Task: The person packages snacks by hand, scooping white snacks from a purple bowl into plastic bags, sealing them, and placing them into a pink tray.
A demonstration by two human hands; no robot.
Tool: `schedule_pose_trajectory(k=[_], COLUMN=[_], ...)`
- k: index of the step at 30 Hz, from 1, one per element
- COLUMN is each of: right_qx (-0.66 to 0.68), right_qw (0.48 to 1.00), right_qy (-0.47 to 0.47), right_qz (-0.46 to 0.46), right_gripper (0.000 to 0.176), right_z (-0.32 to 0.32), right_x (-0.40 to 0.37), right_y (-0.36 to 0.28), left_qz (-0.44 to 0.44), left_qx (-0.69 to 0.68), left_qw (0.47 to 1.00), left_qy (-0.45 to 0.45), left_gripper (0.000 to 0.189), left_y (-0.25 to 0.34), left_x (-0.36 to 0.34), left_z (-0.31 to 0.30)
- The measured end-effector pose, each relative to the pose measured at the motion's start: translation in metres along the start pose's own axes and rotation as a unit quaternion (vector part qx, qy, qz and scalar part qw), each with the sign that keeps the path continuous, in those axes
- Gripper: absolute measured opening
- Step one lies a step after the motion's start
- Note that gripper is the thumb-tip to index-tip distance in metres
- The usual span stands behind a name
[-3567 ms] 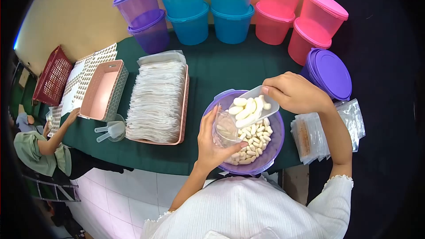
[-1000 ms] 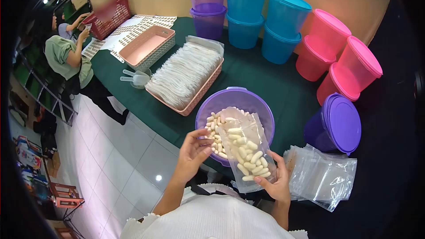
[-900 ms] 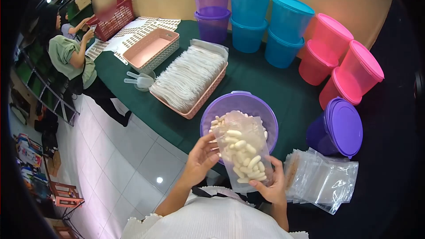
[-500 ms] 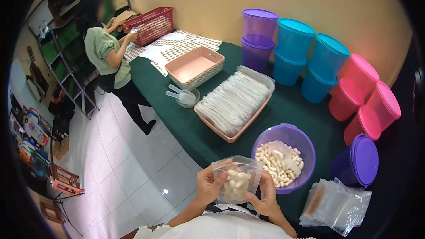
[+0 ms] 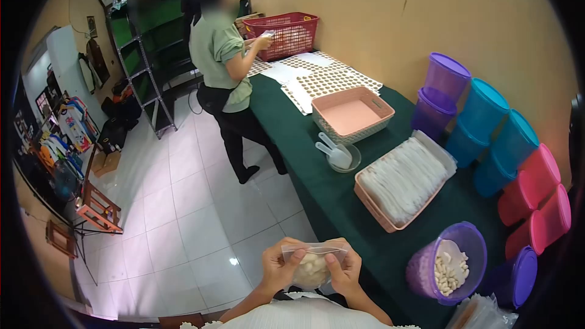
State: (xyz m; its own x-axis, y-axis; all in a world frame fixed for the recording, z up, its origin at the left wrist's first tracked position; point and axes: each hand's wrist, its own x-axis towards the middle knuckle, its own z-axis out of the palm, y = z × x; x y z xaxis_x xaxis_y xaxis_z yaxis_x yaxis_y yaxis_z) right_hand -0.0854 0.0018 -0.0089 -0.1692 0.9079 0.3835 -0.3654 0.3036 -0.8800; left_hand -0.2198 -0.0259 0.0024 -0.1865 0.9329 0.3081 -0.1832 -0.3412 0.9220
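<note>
A clear zip bag (image 5: 314,262) partly filled with white oblong pieces is held close to my chest, off the table's edge. My left hand (image 5: 277,265) pinches its top left edge and my right hand (image 5: 344,268) pinches its top right edge. To the right, a purple tub (image 5: 426,265) on the green table (image 5: 317,183) holds more white pieces and a white scoop (image 5: 452,250).
A pink tray of white packets (image 5: 402,180), an empty pink basket (image 5: 353,113), a bowl with scoops (image 5: 338,155), stacked purple, blue and pink lidded tubs (image 5: 487,128) and sticker sheets (image 5: 323,79) sit on the table. A person in a green top (image 5: 228,67) works by a red basket (image 5: 286,33). Tiled floor lies left.
The scoop went back into the purple tub and the filled bag came off the tub toward my chest, both hands now at its top edge. The view swung left and up.
</note>
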Motion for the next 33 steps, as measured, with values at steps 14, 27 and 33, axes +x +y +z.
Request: schedule_pose_trajectory(k=[14,27,33], right_qx=[0.024,-0.081,-0.095], right_qw=[0.992,0.971,0.971], right_qy=[-0.098,-0.217,-0.192], right_qz=[0.073,-0.055,-0.101], right_gripper=[0.008,0.007,0.008], right_z=[0.058,0.060,0.039], right_x=[0.075,0.203,0.251], right_y=[0.053,0.083,0.097], left_qz=[-0.008,0.085,0.066], left_qx=[-0.010,0.047,0.148], left_qw=[0.981,0.979,0.982], left_qy=[0.192,0.179,0.097], left_gripper=[0.024,0.022,0.009], left_y=[0.001,-0.026,-0.040], left_x=[0.037,0.150,0.204], left_z=[-0.061,-0.093,-0.080])
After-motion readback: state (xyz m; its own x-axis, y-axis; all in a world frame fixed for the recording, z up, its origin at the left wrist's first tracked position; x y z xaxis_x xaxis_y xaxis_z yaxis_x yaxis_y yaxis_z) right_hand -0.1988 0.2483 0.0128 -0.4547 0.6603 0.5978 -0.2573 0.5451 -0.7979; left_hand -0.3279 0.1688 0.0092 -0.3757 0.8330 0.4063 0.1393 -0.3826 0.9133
